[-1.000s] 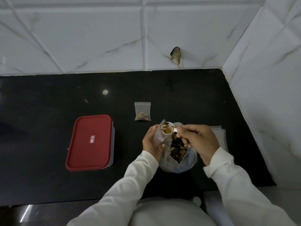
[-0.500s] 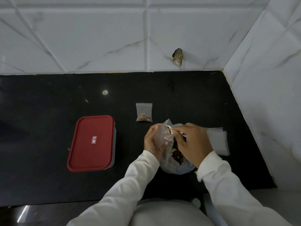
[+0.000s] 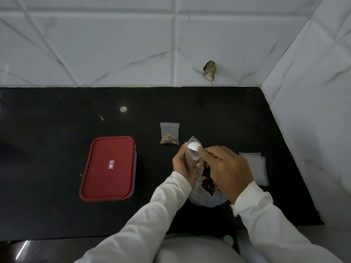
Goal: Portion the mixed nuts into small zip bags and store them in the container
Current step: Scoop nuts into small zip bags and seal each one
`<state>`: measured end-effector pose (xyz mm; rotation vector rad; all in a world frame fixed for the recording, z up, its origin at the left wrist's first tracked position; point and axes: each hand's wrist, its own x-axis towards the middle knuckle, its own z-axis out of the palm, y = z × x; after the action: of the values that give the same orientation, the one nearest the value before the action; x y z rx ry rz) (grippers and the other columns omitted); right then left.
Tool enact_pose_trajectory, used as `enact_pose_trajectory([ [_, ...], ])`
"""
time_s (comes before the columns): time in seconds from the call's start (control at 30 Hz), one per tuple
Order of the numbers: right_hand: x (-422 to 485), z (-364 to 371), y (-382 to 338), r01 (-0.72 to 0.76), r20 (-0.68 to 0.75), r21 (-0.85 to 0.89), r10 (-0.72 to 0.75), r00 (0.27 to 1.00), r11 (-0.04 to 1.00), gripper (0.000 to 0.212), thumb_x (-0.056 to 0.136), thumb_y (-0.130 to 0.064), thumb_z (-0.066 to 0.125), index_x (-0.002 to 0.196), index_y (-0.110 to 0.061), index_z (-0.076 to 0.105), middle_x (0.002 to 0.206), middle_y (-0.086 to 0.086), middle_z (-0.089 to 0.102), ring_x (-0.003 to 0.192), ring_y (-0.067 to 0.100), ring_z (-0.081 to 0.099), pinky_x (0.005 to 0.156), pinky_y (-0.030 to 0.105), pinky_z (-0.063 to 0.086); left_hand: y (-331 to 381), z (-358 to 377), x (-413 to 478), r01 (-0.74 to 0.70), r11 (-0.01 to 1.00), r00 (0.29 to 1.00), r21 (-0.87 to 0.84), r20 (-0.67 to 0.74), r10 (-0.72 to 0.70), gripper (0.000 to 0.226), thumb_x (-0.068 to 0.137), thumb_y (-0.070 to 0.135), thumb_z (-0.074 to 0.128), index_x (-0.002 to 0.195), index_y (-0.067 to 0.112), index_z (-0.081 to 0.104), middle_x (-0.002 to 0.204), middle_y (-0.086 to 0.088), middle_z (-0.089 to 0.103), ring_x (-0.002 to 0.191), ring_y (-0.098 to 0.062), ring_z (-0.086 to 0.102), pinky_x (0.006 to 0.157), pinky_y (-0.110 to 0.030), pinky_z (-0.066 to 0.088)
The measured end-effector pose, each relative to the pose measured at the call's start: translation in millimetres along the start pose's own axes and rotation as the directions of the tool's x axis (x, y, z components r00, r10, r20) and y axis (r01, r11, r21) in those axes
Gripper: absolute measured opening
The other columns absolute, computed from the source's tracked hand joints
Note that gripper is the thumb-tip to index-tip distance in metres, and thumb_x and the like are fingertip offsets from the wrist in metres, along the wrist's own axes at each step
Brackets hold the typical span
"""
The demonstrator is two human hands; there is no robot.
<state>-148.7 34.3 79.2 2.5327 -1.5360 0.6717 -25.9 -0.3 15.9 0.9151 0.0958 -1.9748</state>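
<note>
My left hand (image 3: 182, 165) grips a small clear zip bag (image 3: 192, 155) upright by its side. My right hand (image 3: 226, 168) holds a white scoop (image 3: 193, 145) turned bowl-down into that bag's mouth; only the scoop's pale underside shows. Below both hands sits the large open plastic bag of mixed nuts (image 3: 207, 188), partly hidden by my right hand. One filled small zip bag (image 3: 169, 133) lies flat on the black counter behind my hands. The container with the red lid (image 3: 108, 168) stands closed to the left.
A stack of empty zip bags (image 3: 255, 168) lies right of my hands. The black counter (image 3: 57, 120) ends at white tiled walls behind and on the right, where a chipped hole (image 3: 209, 70) marks the back wall.
The scoop, held level with nuts a second ago, has been tipped over into the small bag's mouth. My right hand rotated over it; my left hand kept holding the bag.
</note>
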Motion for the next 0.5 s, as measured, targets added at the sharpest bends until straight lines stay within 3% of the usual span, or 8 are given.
enact_pose_trajectory([
  [0.1, 2, -4, -2, -0.031, -0.034, 0.040, 0.032, 0.999, 0.999, 0.025, 0.083, -0.013, 0.066, 0.106, -0.007, 0.073, 0.089, 0.009, 0.069, 0.071, 0.020, 0.066, 0.056, 0.029, 0.056, 0, -1, 2, 0.016, 1.000, 1.000, -0.012, -0.020, -0.017, 0.034, 0.096, 0.036, 0.052, 0.095, 0.005, 0.067, 0.071, -0.009, 0.068, 0.055, -0.017, 0.065, 0.038, -0.017, 0.044],
  [0.2, 3, -19, 1, -0.225, -0.083, 0.250, 0.252, 0.964, 0.942, 0.023, 0.090, -0.008, 0.060, 0.108, -0.011, 0.073, 0.093, 0.003, 0.068, 0.076, 0.011, 0.064, 0.067, 0.021, 0.054, 1, -3, 2, 0.005, 1.000, 0.998, -0.006, -0.068, -0.005, 0.032, 0.095, 0.036, 0.054, 0.100, 0.007, 0.067, 0.072, -0.008, 0.069, 0.055, -0.017, 0.065, 0.038, -0.018, 0.044],
  [0.27, -4, -14, 17, -0.375, -0.024, 0.313, 0.402, 0.915, 0.873, 0.022, 0.088, -0.007, 0.066, 0.109, -0.013, 0.072, 0.092, -0.004, 0.066, 0.080, 0.007, 0.063, 0.071, 0.017, 0.051, 1, -8, 2, -0.010, 1.000, 0.992, 0.001, -0.123, 0.010, 0.029, 0.096, 0.034, 0.055, 0.095, 0.008, 0.067, 0.069, -0.007, 0.070, 0.054, -0.017, 0.065, 0.038, -0.017, 0.043],
  [0.33, -19, 4, 37, -0.468, 0.083, 0.259, 0.463, 0.882, 0.845, 0.012, 0.084, -0.004, 0.071, 0.095, -0.006, 0.074, 0.077, -0.008, 0.060, 0.075, 0.017, 0.065, 0.068, 0.026, 0.050, 0, -14, 1, -0.014, 1.000, 0.988, 0.007, -0.154, 0.015, 0.027, 0.095, 0.034, 0.056, 0.095, 0.009, 0.068, 0.069, -0.007, 0.071, 0.055, -0.017, 0.066, 0.038, -0.018, 0.044],
  [0.4, -41, 21, 46, -0.496, 0.230, 0.185, 0.453, 0.861, 0.848, 0.004, 0.081, -0.002, 0.073, 0.082, -0.006, 0.074, 0.066, -0.002, 0.059, 0.065, 0.026, 0.063, 0.063, 0.038, 0.052, -4, -22, 1, -0.007, 1.000, 0.983, 0.029, -0.182, 0.012, 0.026, 0.095, 0.035, 0.056, 0.096, 0.011, 0.068, 0.070, -0.006, 0.072, 0.054, -0.016, 0.066, 0.039, -0.018, 0.045],
  [0.5, -66, 33, 44, -0.497, 0.348, 0.147, 0.425, 0.835, 0.855, 0.012, 0.081, -0.002, 0.071, 0.080, -0.012, 0.078, 0.070, 0.010, 0.066, 0.063, 0.024, 0.062, 0.059, 0.040, 0.055, -13, -31, -1, -0.011, 0.998, 0.978, 0.061, -0.209, 0.024, 0.027, 0.095, 0.034, 0.056, 0.100, 0.011, 0.069, 0.077, -0.007, 0.073, 0.053, -0.016, 0.065, 0.040, -0.018, 0.045],
])
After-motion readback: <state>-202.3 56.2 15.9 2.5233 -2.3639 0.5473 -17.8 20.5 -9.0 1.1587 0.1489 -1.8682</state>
